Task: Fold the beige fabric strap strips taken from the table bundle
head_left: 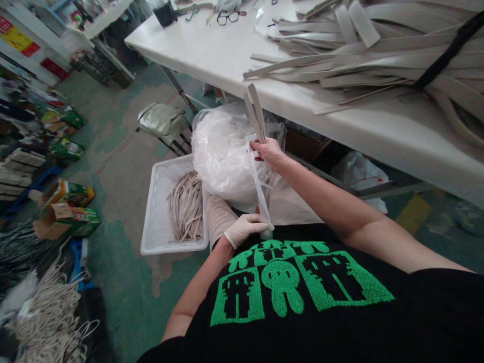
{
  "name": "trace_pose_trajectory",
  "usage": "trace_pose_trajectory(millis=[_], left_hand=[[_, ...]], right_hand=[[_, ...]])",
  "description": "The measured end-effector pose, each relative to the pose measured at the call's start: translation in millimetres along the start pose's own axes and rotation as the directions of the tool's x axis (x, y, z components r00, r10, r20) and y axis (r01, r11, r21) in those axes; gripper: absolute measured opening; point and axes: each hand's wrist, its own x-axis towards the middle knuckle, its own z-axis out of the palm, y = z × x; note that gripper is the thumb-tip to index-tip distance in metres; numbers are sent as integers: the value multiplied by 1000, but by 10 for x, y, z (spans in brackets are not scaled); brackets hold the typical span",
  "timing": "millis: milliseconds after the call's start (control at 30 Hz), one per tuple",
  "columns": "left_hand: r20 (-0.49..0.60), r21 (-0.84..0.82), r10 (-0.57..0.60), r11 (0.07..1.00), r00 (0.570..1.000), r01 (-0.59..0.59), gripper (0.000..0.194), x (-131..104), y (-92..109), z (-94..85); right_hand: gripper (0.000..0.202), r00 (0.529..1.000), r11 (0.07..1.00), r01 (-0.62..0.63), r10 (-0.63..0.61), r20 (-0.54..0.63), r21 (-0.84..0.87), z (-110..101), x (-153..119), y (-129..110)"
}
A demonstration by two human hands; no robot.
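My bare right hand [271, 154] is closed around a few flat grey straps [256, 112], whose ends stick up above the fingers. A narrow, whitish translucent plastic strip or sleeve [259, 189] hangs from the same hand down to my lap. Its lower end is pinched in my left hand [245, 228], which wears a pale glove. Whether the straps reach inside the plastic cannot be made out. Just beyond my hands, a big clear bag full of white plastic [221, 146] rests by my legs.
Left of my knee stands a white bin [153, 217] with many greyish straps [187, 206]. Bundled grey straps [363, 55] and glasses [228, 18] lie on the white table [212, 55]. A covered stool [162, 121] stands behind the bin; cartons [70, 222] and cords [49, 312] are at left.
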Motion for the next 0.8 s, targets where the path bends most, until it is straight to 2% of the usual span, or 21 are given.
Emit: trace_pose_trajectory(millis=[133,233,300,333,400,433,467,500,567,600,633,667,700,733,800], left_hand=[[71,155,16,988,997,-27,37,-31,89,11],[167,277,-29,961,986,-19,34,-18,112,40],[193,303,-61,953,979,0,33,-16,139,-27],[166,285,-37,959,985,-12,32,-37,177,-113],[0,160,150,976,989,-148,24,-166,332,-407],[-149,61,293,956,944,-287,19,-287,448,-609],[-324,-51,437,877,839,-477,16,-450,580,-834],[-495,-148,516,743,699,-653,15,-649,715,-1070],[-736,-217,521,423,432,-880,24,-1103,942,-1506],[-798,-188,514,285,315,-940,29,-1321,1010,-1677],[-824,-156,511,210,245,-965,31,-1506,1039,-1802],[-846,-139,494,162,202,-977,32,-1640,1028,-1876],[-860,-132,475,148,187,-980,32,-1709,983,-1899],[-871,-141,448,165,202,-976,32,-1710,909,-1875],[-886,-199,368,249,283,-948,32,-1532,708,-1717]], right_hand=[[14,998,994,62,-62,-2,-95,30,7,4],[12,998,989,70,-70,2,-128,61,-4,22],[12,999,989,52,-51,11,-138,49,-20,43],[16,999,989,33,-29,29,-144,29,-35,56],[29,993,987,-17,36,114,-159,-32,-93,93],[38,981,985,-44,73,178,-165,-68,-140,116],[47,964,983,-68,108,242,-169,-103,-199,142],[54,943,981,-89,138,302,-171,-132,-269,172],[65,903,979,-116,175,393,-168,-167,-433,237],[68,885,978,-129,189,425,-167,-171,-519,273],[69,869,975,-144,205,451,-167,-165,-603,309],[68,853,972,-160,225,471,-174,-152,-682,345],[65,840,967,-172,244,484,-188,-134,-755,381],[60,831,962,-177,259,493,-208,-114,-821,414],[52,814,958,-152,261,519,-243,-82,-936,464]])
